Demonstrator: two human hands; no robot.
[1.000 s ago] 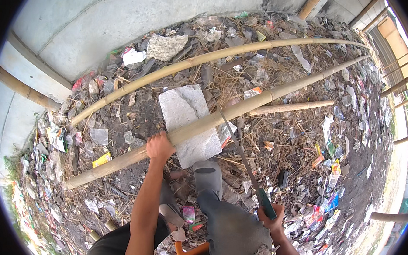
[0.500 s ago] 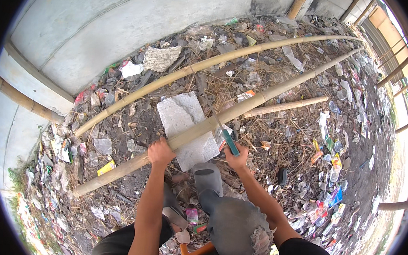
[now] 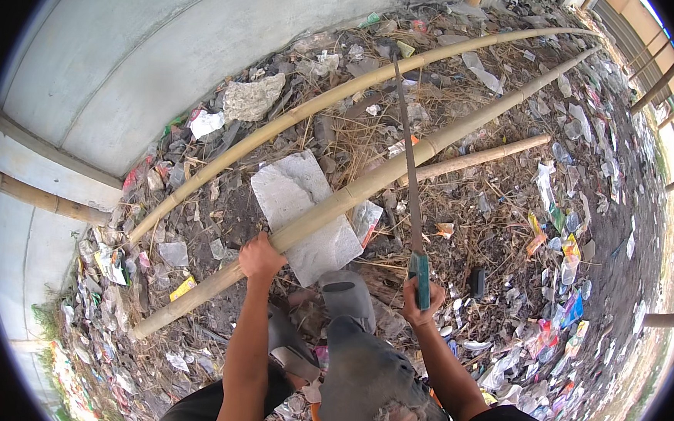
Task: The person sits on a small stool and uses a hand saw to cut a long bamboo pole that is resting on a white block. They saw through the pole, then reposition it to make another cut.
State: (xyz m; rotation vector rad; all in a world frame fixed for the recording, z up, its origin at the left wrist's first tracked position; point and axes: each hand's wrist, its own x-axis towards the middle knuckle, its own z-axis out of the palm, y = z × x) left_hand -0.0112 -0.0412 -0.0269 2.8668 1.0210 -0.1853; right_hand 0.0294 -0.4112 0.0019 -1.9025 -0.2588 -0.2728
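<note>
My left hand [image 3: 261, 257] is closed around a thick bamboo pole [image 3: 337, 200] near its lower-left end. The pole slants up to the far right and lies across a pale broken concrete slab [image 3: 323, 254]. In my right hand [image 3: 422, 301] is the green handle of a hand saw [image 3: 413, 192]. The saw's long dark blade points away from me and passes over the pole, to the right of the slab. I cannot tell whether the blade touches the bamboo.
A second, longer bamboo pole [image 3: 296, 114] lies beyond, and a short bamboo piece [image 3: 483, 159] sits to the right. A rock [image 3: 253, 97] rests near the grey wall [image 3: 209, 33]. Plastic litter covers the ground. My boot [image 3: 349, 296] is beside the slab.
My right hand has drawn the saw back and to the right, with its blade now more upright in view. My left hand keeps its grip on the bamboo pole. The view has shifted slightly.
</note>
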